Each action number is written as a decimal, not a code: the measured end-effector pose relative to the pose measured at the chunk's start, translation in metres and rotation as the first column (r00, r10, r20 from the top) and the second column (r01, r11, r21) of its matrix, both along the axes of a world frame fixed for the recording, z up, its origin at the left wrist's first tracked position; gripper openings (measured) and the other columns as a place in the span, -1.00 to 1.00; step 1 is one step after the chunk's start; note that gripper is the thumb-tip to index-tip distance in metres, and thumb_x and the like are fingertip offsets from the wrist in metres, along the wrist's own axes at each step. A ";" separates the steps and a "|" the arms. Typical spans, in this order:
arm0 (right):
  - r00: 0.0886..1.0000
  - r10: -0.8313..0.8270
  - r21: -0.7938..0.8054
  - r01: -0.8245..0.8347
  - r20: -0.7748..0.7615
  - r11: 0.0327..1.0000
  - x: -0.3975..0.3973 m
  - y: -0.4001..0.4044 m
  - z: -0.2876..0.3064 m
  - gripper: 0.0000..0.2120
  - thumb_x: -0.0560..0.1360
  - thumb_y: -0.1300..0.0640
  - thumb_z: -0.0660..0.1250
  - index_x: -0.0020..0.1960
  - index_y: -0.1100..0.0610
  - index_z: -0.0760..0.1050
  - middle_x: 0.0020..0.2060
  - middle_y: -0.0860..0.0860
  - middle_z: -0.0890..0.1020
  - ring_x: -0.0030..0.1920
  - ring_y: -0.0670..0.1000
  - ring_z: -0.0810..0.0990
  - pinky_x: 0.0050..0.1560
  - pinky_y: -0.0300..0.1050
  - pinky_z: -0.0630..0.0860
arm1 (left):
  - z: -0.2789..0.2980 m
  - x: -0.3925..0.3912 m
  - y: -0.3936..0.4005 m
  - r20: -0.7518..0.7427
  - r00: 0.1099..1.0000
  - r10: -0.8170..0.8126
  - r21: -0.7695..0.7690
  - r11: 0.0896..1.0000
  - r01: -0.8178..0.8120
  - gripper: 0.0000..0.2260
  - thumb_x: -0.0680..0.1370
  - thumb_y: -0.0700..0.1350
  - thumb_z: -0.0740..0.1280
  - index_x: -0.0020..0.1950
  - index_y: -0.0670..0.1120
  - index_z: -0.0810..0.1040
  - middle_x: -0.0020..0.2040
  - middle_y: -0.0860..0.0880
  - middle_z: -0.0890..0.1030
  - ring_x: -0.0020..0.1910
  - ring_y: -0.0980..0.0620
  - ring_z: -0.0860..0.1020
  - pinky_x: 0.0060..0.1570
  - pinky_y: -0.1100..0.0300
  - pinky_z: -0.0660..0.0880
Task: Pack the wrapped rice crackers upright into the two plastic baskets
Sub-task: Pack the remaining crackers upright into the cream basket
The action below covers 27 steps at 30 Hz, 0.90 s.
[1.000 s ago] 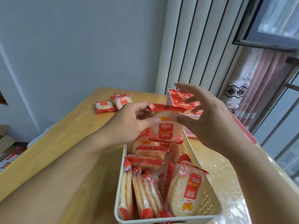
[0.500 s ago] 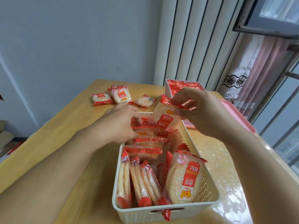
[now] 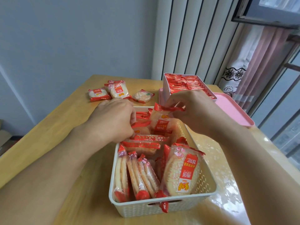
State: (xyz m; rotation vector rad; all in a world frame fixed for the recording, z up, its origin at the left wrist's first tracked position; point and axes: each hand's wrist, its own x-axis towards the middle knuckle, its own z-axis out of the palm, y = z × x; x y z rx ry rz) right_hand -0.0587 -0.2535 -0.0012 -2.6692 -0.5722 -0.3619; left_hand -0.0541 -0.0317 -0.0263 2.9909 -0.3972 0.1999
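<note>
Pinching the light, crackly cracker packet [image 3: 159,123] by its crimped top seam, the right hand [image 3: 197,111] suits it — brittle inside — while the left hand [image 3: 113,120] curls onto the packets beneath.

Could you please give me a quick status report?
Right hand pinching cracker pack into white basket. Left hand parting packs. Nothing blocking.

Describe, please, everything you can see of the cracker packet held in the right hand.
The cracker packet is clear plastic wrap with red crimped ends and a red label, showing a pale round rice cracker inside. It stands nearly upright, label upside down, at the far end of the white basket, its lower part down among other packets. The right hand pinches its top edge; the left hand is beside it.
</note>
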 end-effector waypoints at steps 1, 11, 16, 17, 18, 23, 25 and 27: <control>1.000 -0.004 -0.043 0.005 0.021 0.999 0.000 0.004 -0.004 -0.77 0.46 0.12 0.53 0.09 -0.10 0.69 -0.09 -0.22 0.64 -0.14 -0.19 0.57 -0.12 -0.22 0.55 | -0.001 0.001 0.001 -0.032 0.999 -0.017 -0.027 1.000 0.016 -0.76 0.36 0.03 0.56 -0.07 0.13 0.56 0.32 0.16 0.50 0.36 0.08 0.40 0.31 0.07 0.37; 0.998 -0.064 -0.284 0.059 -0.009 0.957 -0.001 0.005 -0.011 -0.64 0.46 0.07 0.52 0.21 -0.18 0.61 0.12 -0.13 0.59 0.16 -0.02 0.52 0.05 0.00 0.56 | -0.014 0.020 0.006 -0.175 0.967 -0.187 -0.443 0.892 0.092 -0.40 0.39 -0.10 0.60 0.30 0.24 0.42 0.27 0.15 0.56 0.17 0.13 0.59 0.16 0.01 0.59; 0.960 -0.280 -0.421 0.263 0.022 0.868 -0.021 0.006 0.004 -0.81 0.45 -0.20 0.47 -0.04 -0.12 0.67 -0.11 -0.09 0.65 -0.16 0.00 0.59 -0.35 -0.19 0.37 | -0.017 0.023 0.008 -0.144 0.982 -0.119 -0.387 0.920 0.055 -0.46 0.39 -0.21 0.55 0.18 0.29 0.47 0.34 0.15 0.53 0.24 0.09 0.56 0.11 -0.01 0.61; 0.956 -0.292 -0.475 0.264 0.014 0.839 -0.024 0.011 0.004 -0.78 0.46 -0.19 0.45 0.01 -0.10 0.67 -0.10 -0.07 0.65 -0.15 0.02 0.60 -0.31 -0.17 0.39 | -0.017 0.023 0.009 -0.141 0.985 -0.097 -0.379 0.925 0.037 -0.48 0.39 -0.21 0.55 0.14 0.29 0.48 0.33 0.15 0.53 0.23 0.08 0.55 0.10 -0.02 0.61; 0.954 -0.299 -0.514 0.262 0.012 0.817 -0.027 0.018 0.004 -0.76 0.48 -0.17 0.44 0.03 -0.05 0.65 -0.12 -0.05 0.64 -0.17 0.04 0.59 -0.27 -0.15 0.40 | -0.016 0.022 0.011 -0.132 0.988 -0.080 -0.373 0.928 0.026 -0.51 0.39 -0.20 0.57 0.10 0.28 0.48 0.32 0.15 0.53 0.22 0.08 0.56 0.09 -0.02 0.61; 0.946 -0.324 -0.671 0.255 0.024 0.696 -0.027 0.047 0.010 -0.82 0.54 -0.07 0.36 -0.04 0.01 0.44 -0.24 -0.02 0.47 -0.20 0.07 0.50 -0.21 -0.08 0.39 | -0.012 0.016 0.011 -0.129 0.988 -0.088 -0.235 0.970 0.056 -0.68 0.41 0.02 0.58 -0.03 0.21 0.46 0.21 0.16 0.46 0.26 0.08 0.42 0.23 0.03 0.48; 0.937 -0.348 -0.695 0.239 -0.018 0.678 -0.027 0.054 0.008 -0.85 0.56 -0.04 0.31 0.03 0.02 0.50 -0.23 -0.02 0.47 -0.18 0.07 0.49 -0.18 -0.06 0.39 | -0.011 0.012 0.009 -0.128 0.986 -0.107 -0.181 0.980 0.083 -0.66 0.38 0.19 0.56 -0.01 0.22 0.45 0.27 0.12 0.45 0.29 0.05 0.38 0.29 -0.02 0.43; 0.923 -0.379 -0.674 0.239 -0.065 0.699 -0.027 0.054 0.010 -0.76 0.52 -0.06 0.34 0.11 0.04 0.53 -0.26 -0.03 0.48 -0.17 0.07 0.51 -0.16 -0.06 0.44 | -0.011 0.010 0.006 -0.102 0.988 -0.115 -0.168 0.981 0.097 -0.62 0.38 0.25 0.52 0.04 0.22 0.44 0.36 0.11 0.44 0.34 0.03 0.36 0.35 -0.04 0.38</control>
